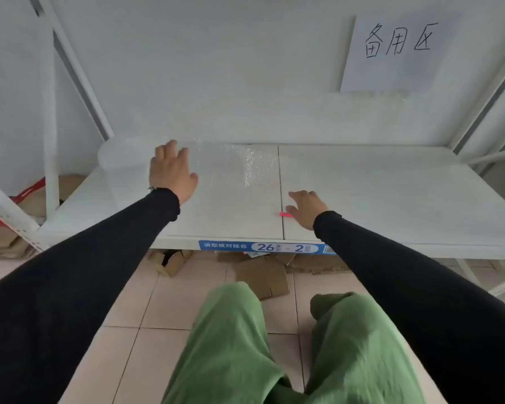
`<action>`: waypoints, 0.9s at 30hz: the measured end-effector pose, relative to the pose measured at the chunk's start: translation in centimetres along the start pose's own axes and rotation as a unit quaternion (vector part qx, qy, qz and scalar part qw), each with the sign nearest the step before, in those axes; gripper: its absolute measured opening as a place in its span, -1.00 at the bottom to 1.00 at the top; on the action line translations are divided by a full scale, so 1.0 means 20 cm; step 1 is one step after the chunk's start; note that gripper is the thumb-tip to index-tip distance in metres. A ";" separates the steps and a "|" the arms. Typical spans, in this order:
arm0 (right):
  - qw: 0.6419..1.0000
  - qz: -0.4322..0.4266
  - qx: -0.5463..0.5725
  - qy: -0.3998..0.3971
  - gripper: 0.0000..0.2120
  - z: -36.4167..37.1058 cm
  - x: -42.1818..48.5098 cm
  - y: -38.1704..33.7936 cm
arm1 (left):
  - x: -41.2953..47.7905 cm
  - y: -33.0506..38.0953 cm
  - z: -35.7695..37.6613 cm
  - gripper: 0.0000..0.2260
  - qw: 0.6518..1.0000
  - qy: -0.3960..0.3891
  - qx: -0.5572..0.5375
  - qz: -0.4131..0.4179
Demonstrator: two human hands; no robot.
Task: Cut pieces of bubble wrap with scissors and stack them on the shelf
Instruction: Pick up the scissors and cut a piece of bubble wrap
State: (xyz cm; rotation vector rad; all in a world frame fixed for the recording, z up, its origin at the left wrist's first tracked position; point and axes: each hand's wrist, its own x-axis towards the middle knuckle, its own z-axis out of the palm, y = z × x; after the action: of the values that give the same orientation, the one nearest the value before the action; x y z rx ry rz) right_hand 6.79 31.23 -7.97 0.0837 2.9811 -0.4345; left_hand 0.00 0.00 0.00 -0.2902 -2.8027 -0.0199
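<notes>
A clear sheet of bubble wrap (233, 176) lies spread flat on the white shelf (376, 193), running from a roll (120, 158) at the shelf's left end. My left hand (171, 170) rests palm down on the sheet near the roll, fingers spread. My right hand (306, 208) lies over the sheet's near right corner. A pink bit of the scissors (285, 214) shows under its thumb; the rest of them is hidden, and I cannot tell whether the hand grips them.
A blue label (260, 246) reading 26-2 runs along the shelf's front edge. A paper sign (397, 51) hangs on the back wall. Flattened cardboard boxes (263, 275) lie on the tiled floor below. White uprights (79, 74) frame the shelf.
</notes>
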 end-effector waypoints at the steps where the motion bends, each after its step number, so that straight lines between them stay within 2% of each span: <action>1: 1.000 0.003 -0.005 -0.006 -0.47 0.02 0.04 -0.02 | 0.04 -0.03 -0.01 -0.46 0.999 0.030 0.001 -0.026; 4: 0.999 0.001 -0.026 -0.029 -0.49 0.05 0.14 -0.06 | 0.13 -0.13 -0.02 -0.44 0.994 0.061 0.016 -0.094; 8: 0.999 -0.003 -0.015 -0.050 -0.46 0.08 0.27 -0.08 | 0.22 -0.22 0.04 -0.30 0.989 -0.011 0.042 -0.139; 12: 0.994 -0.007 -0.018 -0.110 -0.41 0.14 0.35 -0.07 | 0.24 -0.27 0.11 -0.22 0.982 -0.071 0.072 -0.160; 19: 0.989 -0.005 -0.067 -0.129 -0.44 0.18 0.43 0.03 | 0.26 -0.34 0.14 -0.21 0.992 -0.059 0.056 -0.095; 23: 0.981 -0.018 -0.153 -0.114 -0.57 0.15 0.40 0.09 | 0.24 -0.41 0.13 -0.19 0.994 -0.052 0.038 -0.089; 27: 0.953 -0.048 -0.271 -0.128 -0.55 0.15 0.36 0.15 | 0.22 -0.50 0.12 -0.26 0.995 -0.042 0.051 -0.081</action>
State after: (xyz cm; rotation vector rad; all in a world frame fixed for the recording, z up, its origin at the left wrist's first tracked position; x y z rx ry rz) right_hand 0.15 33.58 -12.69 -0.1586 2.7380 0.3477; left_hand -6.82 -8.76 -0.69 -0.0406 -2.8923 0.1013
